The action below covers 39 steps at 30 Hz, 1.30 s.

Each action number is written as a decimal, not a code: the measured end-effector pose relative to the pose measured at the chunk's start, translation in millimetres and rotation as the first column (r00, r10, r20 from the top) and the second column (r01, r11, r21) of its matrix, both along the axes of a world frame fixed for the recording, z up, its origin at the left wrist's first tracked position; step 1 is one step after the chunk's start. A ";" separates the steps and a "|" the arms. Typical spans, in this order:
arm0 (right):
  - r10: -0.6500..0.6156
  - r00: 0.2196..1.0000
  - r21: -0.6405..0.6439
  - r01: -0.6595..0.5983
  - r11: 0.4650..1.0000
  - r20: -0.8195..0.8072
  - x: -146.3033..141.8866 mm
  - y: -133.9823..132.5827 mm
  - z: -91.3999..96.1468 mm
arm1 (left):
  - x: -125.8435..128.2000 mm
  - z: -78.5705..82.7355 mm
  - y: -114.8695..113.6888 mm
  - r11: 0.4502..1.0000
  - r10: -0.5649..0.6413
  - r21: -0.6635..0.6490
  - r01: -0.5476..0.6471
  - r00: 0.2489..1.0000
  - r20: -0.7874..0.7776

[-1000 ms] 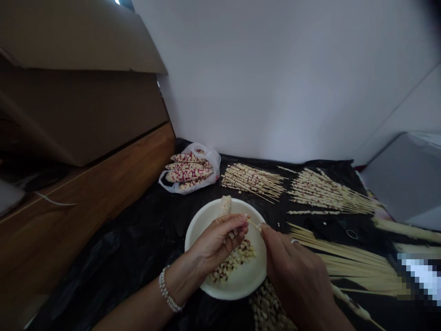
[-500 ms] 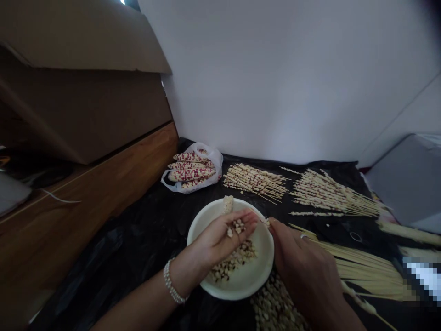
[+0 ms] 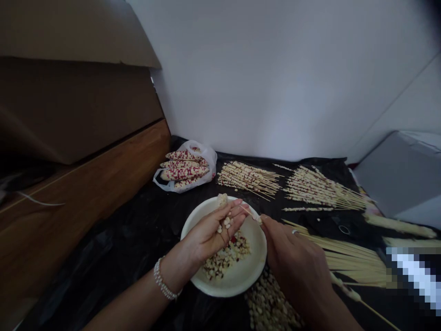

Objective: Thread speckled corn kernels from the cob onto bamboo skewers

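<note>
My left hand (image 3: pixel 212 232) hovers palm-up over a white bowl (image 3: pixel 253 266), cupping a few loose corn kernels (image 3: pixel 225 224) on its half-curled fingers. My right hand (image 3: pixel 292 262) is closed in a pinch on a thin wooden skewer (image 3: pixel 248 214). The skewer's tip points at the left fingertips and carries a kernel near my right thumb. More kernels (image 3: pixel 225 259) lie in the bowl, and a bare piece of cob (image 3: pixel 222 200) leans at its far rim.
Black plastic sheet (image 3: pixel 138 239) covers the surface. A bag of red-and-white corn cobs (image 3: pixel 184 170) lies behind the bowl, beside two heaps of loaded skewers (image 3: pixel 248 177) (image 3: pixel 320 188). Bare skewers (image 3: pixel 347 257) lie right, loose kernels (image 3: pixel 268 308) near me. Cardboard boxes (image 3: pixel 76 101) stand left.
My left hand went from pinching at the skewer tip to lying palm-up with kernels on it. The right hand drew in, then brought the skewer tip back to the left fingers.
</note>
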State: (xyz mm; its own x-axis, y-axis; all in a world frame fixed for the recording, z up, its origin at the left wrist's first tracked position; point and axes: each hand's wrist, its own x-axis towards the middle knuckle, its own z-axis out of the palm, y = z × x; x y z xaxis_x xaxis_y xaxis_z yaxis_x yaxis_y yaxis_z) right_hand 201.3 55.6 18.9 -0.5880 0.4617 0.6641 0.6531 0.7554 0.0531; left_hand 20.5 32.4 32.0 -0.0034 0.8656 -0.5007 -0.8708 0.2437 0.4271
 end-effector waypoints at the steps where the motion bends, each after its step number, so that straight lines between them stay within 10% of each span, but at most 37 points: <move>1: 0.000 1.000 -0.003 0.000 1.000 -0.001 0.2 0.3 -0.6 | -0.6 -0.4 0.1 1.000 -0.005 0.001 0.004 1.000 0.011; 39: -0.019 0.999 -0.038 0.021 0.999 0.032 0.8 -2.6 -3.2 | 1.3 -3.3 -1.9 0.999 0.039 0.018 -0.037 0.996 -0.085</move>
State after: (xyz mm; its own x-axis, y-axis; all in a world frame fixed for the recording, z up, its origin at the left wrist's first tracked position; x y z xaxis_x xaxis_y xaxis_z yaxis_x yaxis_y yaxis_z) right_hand 202.1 53.0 15.7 -0.5989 0.4986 0.6268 0.6665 0.7442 0.0448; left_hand 21.7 30.5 28.7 -0.0785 0.8721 -0.4830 -0.8393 0.2036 0.5042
